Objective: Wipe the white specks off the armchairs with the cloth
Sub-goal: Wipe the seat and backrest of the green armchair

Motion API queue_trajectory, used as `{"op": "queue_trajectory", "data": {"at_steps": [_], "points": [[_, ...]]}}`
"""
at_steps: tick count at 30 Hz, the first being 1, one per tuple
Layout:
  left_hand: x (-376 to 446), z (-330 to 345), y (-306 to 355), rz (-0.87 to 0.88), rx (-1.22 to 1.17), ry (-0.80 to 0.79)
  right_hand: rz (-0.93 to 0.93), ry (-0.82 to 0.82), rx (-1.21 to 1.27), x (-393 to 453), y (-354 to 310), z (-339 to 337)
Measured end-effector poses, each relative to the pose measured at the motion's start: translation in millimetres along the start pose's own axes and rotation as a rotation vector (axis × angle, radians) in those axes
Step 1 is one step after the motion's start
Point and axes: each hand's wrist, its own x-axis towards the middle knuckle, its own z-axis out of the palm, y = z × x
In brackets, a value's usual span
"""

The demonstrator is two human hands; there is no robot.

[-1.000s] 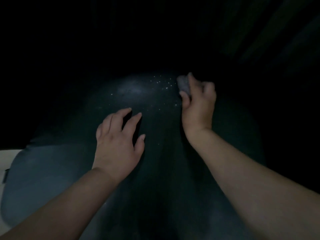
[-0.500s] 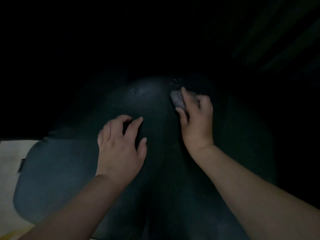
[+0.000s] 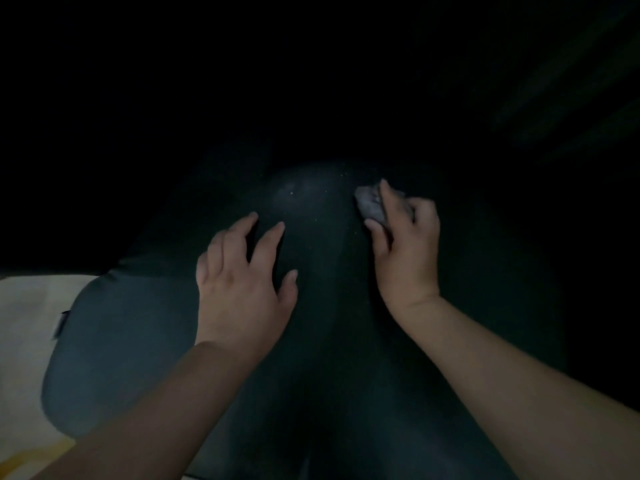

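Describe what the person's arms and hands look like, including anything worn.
Both forearms are bare as far as the frame shows: no sleeves, gloves, watch or rings visible. The left hand and right hand have short, unpainted-looking nails. The dim light hides finer detail.

1. The scene is very dim; the whole upper half is almost pure black and I can make out nothing there.
2. What light there is falls from my side, near the camera, so my left hand point(image 3: 242, 289) and right hand point(image 3: 407, 247) and both forearms are the brightest parts.
3. The dark armchair point(image 3: 322, 306) fades into blackness away from me; its edges to the right are lost.
4. A faint sheen sits on the curve ahead, where the white specks point(image 3: 304, 192) glint.
5. The grey cloth point(image 3: 370, 204) looks soft and smeared.
6. A pale floor point(image 3: 24, 323) at lower left shows brighter.
7. The picture is grainy and soft overall.
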Motion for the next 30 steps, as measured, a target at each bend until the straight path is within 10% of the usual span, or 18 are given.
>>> {"op": "queue_trajectory", "data": {"at_steps": [6,10,30], "points": [[-3.6,-4.9,-12.2,-0.027,-0.001,0.002,0.323,0.178,0.216,75.6,-19.2,6.9],[-7.0,-9.4,-21.6,-0.048,0.022,-0.004,-0.031,-0.004,0.111,19.8,-40.3,13.5],[-22.6,-21.5,-34.7,-0.105,0.029,-0.08,0.121,0.028,0.169,48.4,-68.5,30.6]]}}
